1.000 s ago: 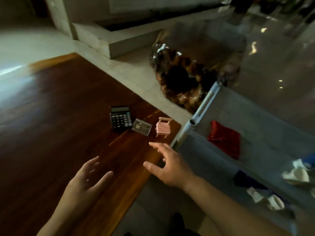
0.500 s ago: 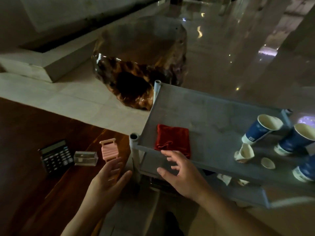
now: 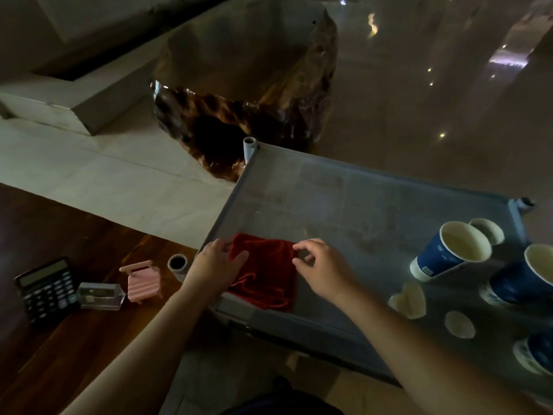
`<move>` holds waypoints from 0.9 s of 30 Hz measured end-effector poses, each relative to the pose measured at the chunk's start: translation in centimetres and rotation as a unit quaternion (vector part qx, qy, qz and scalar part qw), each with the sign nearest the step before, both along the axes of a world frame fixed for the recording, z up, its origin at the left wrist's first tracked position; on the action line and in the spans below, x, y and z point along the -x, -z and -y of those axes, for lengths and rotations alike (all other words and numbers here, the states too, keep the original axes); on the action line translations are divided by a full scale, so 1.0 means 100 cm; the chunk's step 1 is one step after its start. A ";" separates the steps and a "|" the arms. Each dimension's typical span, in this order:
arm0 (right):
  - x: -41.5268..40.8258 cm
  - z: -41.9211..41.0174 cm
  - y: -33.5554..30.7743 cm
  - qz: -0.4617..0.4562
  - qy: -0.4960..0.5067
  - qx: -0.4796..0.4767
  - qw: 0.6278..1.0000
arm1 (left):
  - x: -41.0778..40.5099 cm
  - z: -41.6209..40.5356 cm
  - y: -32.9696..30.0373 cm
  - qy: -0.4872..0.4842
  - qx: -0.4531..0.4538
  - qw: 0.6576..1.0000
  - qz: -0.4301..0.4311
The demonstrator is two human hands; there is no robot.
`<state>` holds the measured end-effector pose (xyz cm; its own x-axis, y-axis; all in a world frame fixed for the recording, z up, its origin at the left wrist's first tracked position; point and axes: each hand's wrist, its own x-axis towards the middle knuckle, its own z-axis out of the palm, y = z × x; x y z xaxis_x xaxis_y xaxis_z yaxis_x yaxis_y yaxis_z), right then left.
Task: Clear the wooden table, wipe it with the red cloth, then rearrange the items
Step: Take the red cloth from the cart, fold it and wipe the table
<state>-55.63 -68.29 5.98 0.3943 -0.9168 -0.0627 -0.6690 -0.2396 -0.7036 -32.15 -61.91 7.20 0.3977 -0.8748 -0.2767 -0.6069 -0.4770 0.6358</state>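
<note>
A calculator (image 3: 46,290), clear case (image 3: 100,295) and pink toy chair (image 3: 143,280) are still sitting on the wooden worktop (image 3: 59,354). At two o'clock from them, the left hand (image 3: 217,266) and right hand (image 3: 321,271) are pinching the red cloth's (image 3: 266,278) far corners on the grey shelf (image 3: 359,211); lifting both evenly should keep it from dragging.

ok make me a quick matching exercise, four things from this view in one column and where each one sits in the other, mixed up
Things:
1. red velvet cloth
2. black calculator
3. pink toy chair
4. upright blue paper cup

Places:
A. far left on the wooden table
B. right part of the grey shelf
C. between both hands at the shelf's near left corner
D. on the table beside the clear plastic box

Pairs: 1-C, 2-A, 3-D, 4-B
</note>
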 end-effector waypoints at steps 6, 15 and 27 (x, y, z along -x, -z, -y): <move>-0.012 0.036 0.014 -0.055 0.016 -0.016 0.998 | 0.000 0.051 0.016 0.006 -0.043 0.997 0.062; -0.031 0.046 0.040 -0.086 0.000 -0.076 0.993 | -0.009 0.071 0.026 0.036 -0.129 0.988 0.079; -0.040 0.048 0.049 -0.182 -0.011 -0.075 0.980 | -0.009 0.069 0.020 -0.024 -0.139 0.990 -0.029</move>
<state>-51.61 -73.08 1.07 0.3406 -0.8778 -0.3368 -0.8781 -0.1689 -0.4477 -31.28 -68.80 5.17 0.4123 -0.7421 -0.5285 -0.5456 -0.6657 0.5091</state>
